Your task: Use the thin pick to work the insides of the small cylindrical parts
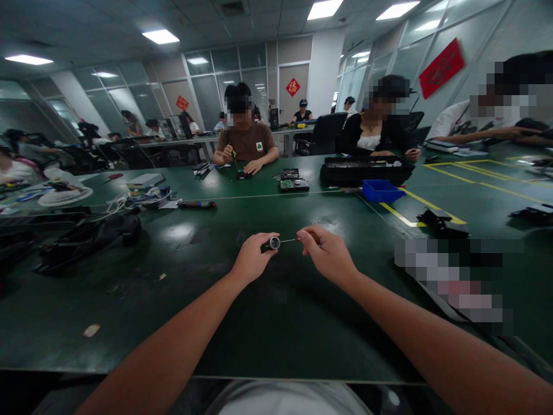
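Note:
My left hand (254,253) is closed around a small black flashlight-like cylinder (275,243), its round silvery end facing me. My right hand (322,248) pinches a slim screwdriver (288,240) by its end, where a bit of red shows at the fingertips. The thin metal shaft runs left from those fingers to the rim of the cylinder. Whether its tip touches the rim or goes inside, I cannot tell. Both hands are held above the green table, close to each other, and most of the cylinder's body is hidden by my left fingers.
On the green table (276,340), a thick pen-shaped tool (196,204) lies beyond my left hand. Black plastic housings (90,239) are at left, a blue bin (382,191) and a black part (443,223) at right. Opposite, a co-worker (246,141) works near hard drives (294,183).

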Motion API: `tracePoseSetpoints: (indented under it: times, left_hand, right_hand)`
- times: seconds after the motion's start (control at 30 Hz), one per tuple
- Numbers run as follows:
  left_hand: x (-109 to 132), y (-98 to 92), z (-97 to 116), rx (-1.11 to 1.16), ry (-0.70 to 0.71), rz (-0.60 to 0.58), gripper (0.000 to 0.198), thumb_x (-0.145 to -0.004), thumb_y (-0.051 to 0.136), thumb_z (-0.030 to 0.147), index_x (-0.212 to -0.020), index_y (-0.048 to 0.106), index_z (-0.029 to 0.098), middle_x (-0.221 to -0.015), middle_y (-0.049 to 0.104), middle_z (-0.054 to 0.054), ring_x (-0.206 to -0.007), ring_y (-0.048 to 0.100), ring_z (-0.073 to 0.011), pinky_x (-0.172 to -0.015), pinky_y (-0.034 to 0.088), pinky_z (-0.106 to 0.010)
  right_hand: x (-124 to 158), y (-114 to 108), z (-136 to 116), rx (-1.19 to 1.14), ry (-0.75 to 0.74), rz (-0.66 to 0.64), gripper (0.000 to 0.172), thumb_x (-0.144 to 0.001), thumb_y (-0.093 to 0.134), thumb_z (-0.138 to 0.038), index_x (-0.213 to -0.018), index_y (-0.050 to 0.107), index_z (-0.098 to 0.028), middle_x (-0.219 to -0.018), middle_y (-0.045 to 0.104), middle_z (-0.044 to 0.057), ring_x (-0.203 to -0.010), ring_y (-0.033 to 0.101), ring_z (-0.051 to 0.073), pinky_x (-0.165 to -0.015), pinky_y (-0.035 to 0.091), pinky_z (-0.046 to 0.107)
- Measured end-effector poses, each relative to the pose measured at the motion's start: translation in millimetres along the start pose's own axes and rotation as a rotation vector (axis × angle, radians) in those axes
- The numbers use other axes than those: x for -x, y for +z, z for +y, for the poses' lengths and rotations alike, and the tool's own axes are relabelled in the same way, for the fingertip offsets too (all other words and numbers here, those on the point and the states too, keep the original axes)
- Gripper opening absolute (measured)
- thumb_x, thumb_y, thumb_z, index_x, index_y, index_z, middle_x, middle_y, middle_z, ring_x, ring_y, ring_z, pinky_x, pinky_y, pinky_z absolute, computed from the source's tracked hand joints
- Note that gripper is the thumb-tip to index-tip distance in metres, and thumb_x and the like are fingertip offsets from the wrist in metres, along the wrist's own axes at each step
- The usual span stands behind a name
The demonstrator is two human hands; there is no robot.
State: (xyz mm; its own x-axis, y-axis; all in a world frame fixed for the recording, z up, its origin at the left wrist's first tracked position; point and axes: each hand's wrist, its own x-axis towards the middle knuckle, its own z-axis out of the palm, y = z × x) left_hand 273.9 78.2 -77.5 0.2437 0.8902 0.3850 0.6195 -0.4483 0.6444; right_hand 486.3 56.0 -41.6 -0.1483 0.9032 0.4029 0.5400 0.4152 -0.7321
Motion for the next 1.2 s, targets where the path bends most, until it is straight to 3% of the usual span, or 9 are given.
tracePoseSetpoints:
  times: [0.2, 0.5, 0.7, 0.87, 1.0, 1.07, 1.2]
  left_hand:
    - [-0.5, -0.3, 3.4, 0.0, -0.007, -0.005, 0.041, -0.081, 0.071, 0.009, -0.119, 0.068, 0.024, -0.121, 0.068, -0.004, -0.115, 0.06, -0.0217, -0.105, 0.042, -0.039]
    - [-0.1, -1.2, 3.3, -0.005, 0.006, -0.011, 0.041, -0.082, 0.07, 0.01, -0.12, 0.067, 0.025, -0.122, 0.068, -0.003, -0.117, 0.059, -0.0214, -0.106, 0.042, -0.04]
    - [0.4, -0.7, 2.2, -0.005, 0.002, -0.004, 0.041, -0.082, 0.071, 0.01, -0.12, 0.067, 0.025, -0.122, 0.068, -0.003, -0.116, 0.059, -0.0207, -0.106, 0.042, -0.04]
    - [0.1, -1.4, 4.6, -0.018, 0.01, -0.01, 0.041, -0.082, 0.071, 0.011, -0.121, 0.067, 0.025, -0.121, 0.068, -0.004, -0.116, 0.059, -0.0216, -0.105, 0.042, -0.041]
    - [0.0, -1.5, 4.8, -0.025, -0.002, -0.009, 0.042, -0.082, 0.071, 0.01, -0.121, 0.067, 0.025, -0.121, 0.068, -0.004, -0.116, 0.059, -0.0219, -0.106, 0.042, -0.041]
    - [-0.2, -1.2, 4.2, -0.025, 0.004, -0.01, 0.042, -0.082, 0.071, 0.01, -0.12, 0.067, 0.025, -0.121, 0.068, -0.003, -0.116, 0.059, -0.0214, -0.106, 0.041, -0.04]
    - [-1.0, -0.8, 4.8, -0.031, 0.007, -0.007, 0.042, -0.081, 0.072, 0.008, -0.119, 0.067, 0.024, -0.12, 0.068, -0.003, -0.114, 0.06, -0.0207, -0.104, 0.042, -0.039]
  right_hand:
    - [-0.8, 0.7, 1.2, 0.018, 0.009, 0.005, 0.032, -0.097, 0.048, -0.044, -0.09, 0.069, -0.021, -0.058, 0.063, -0.002, -0.051, 0.056, 0.014, -0.052, 0.039, 0.026]
    - [-0.4, 2.1, 3.6, -0.018, -0.022, -0.004, 0.022, -0.093, 0.05, -0.031, -0.106, 0.064, -0.02, -0.074, 0.068, 0.002, -0.069, 0.065, 0.019, -0.064, 0.046, 0.031]
    - [-0.1, 2.2, 4.7, -0.008, 0.004, -0.027, 0.033, -0.099, 0.039, -0.042, -0.096, 0.065, -0.022, -0.07, 0.065, 0.002, -0.064, 0.061, 0.018, -0.059, 0.042, 0.031]
    - [1.4, 3.2, 4.7, -0.051, -0.003, 0.022, 0.026, -0.097, 0.045, -0.036, -0.116, 0.055, -0.021, -0.081, 0.067, 0.003, -0.065, 0.059, 0.018, -0.059, 0.042, 0.031]
    - [1.7, 1.5, 3.8, -0.095, -0.032, -0.002, 0.017, -0.096, 0.047, -0.035, -0.101, 0.056, -0.022, -0.087, 0.066, 0.004, -0.076, 0.061, 0.019, -0.066, 0.044, 0.032]
    - [1.1, 1.1, 4.0, -0.096, -0.009, -0.039, 0.023, -0.098, 0.043, -0.04, -0.095, 0.058, -0.022, -0.086, 0.066, 0.004, -0.074, 0.061, 0.019, -0.065, 0.044, 0.032]
    - [0.1, 3.9, 5.9, -0.115, 0.009, 0.015, 0.022, -0.097, 0.042, -0.037, -0.105, 0.058, -0.023, -0.086, 0.066, 0.004, -0.074, 0.061, 0.019, -0.066, 0.044, 0.033]
